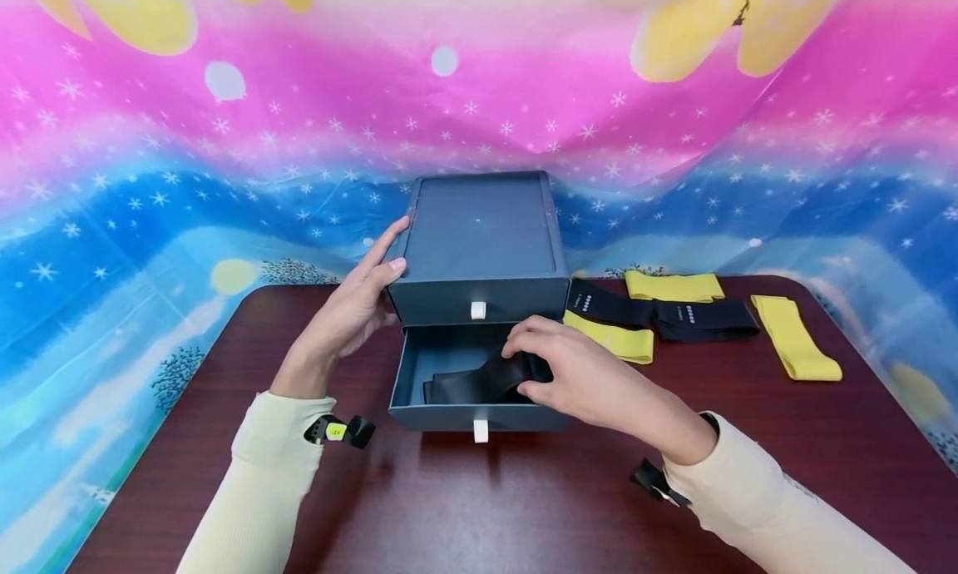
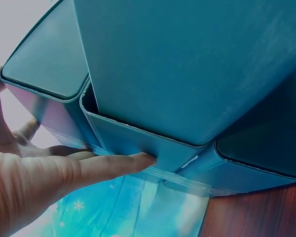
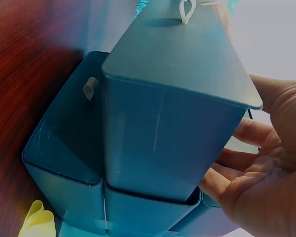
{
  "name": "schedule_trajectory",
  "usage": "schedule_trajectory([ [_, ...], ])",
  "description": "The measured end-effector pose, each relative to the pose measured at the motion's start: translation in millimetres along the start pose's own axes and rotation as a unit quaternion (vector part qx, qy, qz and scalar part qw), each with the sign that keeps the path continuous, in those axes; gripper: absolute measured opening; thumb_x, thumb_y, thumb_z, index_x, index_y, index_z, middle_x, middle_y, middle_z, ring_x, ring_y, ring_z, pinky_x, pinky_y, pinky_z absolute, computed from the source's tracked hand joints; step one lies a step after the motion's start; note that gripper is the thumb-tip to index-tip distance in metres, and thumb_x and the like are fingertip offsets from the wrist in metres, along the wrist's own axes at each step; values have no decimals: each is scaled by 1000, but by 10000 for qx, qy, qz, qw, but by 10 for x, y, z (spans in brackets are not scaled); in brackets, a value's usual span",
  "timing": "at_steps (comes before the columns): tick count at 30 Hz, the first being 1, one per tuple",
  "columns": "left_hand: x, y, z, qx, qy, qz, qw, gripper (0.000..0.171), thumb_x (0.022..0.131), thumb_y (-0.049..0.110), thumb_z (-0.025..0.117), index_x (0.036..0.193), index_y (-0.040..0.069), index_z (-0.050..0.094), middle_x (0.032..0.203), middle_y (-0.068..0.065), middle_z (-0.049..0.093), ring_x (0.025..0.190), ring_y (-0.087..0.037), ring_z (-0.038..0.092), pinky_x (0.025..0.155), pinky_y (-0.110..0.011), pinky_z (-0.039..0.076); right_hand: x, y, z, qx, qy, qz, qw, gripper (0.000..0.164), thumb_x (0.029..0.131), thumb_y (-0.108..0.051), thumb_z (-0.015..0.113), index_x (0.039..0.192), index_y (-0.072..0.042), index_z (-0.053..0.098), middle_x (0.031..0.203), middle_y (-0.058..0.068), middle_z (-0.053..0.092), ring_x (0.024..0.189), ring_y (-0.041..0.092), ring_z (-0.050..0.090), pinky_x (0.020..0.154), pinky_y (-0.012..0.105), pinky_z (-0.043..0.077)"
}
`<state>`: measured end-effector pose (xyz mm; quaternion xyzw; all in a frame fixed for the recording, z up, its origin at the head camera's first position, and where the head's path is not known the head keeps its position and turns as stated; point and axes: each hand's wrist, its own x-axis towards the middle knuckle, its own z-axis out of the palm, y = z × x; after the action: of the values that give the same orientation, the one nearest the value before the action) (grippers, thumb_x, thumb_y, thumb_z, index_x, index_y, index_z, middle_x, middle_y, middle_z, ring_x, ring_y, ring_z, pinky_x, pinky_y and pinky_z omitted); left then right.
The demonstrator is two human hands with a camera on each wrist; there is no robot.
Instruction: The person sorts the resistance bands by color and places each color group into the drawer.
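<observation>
A blue-grey drawer unit [image 1: 486, 233] stands on the table, one drawer [image 1: 434, 418] pulled out below the shut top drawer [image 1: 434, 304]. Inside the open drawer lies a black resistance band [image 1: 460, 387]. My right hand [image 1: 580, 378] reaches over the drawer's right side, and its thumb and curled fingers pinch the band's raised end. In the right wrist view, the drawer's side wall [image 3: 158, 143] hides the band. Against the unit's left side rests my left hand [image 1: 348, 312], fingers extended; its straight thumb [image 2: 123, 164] presses the side panel in the left wrist view.
Right of the unit lie flat black bands [image 1: 707, 320] and yellow bands [image 1: 797, 337], one yellow band [image 1: 617, 341] close beside the unit. White pull tabs [image 1: 481, 430] stick out from the drawer fronts. A patterned cloth [image 1: 479, 83] hangs behind the table [image 1: 479, 507].
</observation>
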<state>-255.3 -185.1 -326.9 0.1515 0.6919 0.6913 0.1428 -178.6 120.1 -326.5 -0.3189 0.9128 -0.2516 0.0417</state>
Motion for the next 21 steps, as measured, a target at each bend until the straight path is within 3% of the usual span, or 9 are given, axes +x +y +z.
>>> schedule_trajectory([
  [8, -6, 3, 6, -38, -10, 20, 10000, 58, 113, 38, 39, 164, 51, 15, 167, -14, 26, 135, -43, 48, 95, -53, 52, -34, 10, -53, 103, 68, 17, 9999, 28, 95, -11, 77, 122, -10, 73, 132, 4, 64, 118, 28, 63, 95, 43, 56],
  [21, 13, -22, 8, -135, 25, 30, 9999, 58, 113, 35, 39, 164, 51, 17, 170, -8, 19, 134, -40, 48, 96, -56, 50, -213, 108, -203, 289, 771, -96, 9966, 28, 93, -8, 78, 120, -14, 74, 129, 2, 66, 116, 26, 66, 91, 43, 59],
])
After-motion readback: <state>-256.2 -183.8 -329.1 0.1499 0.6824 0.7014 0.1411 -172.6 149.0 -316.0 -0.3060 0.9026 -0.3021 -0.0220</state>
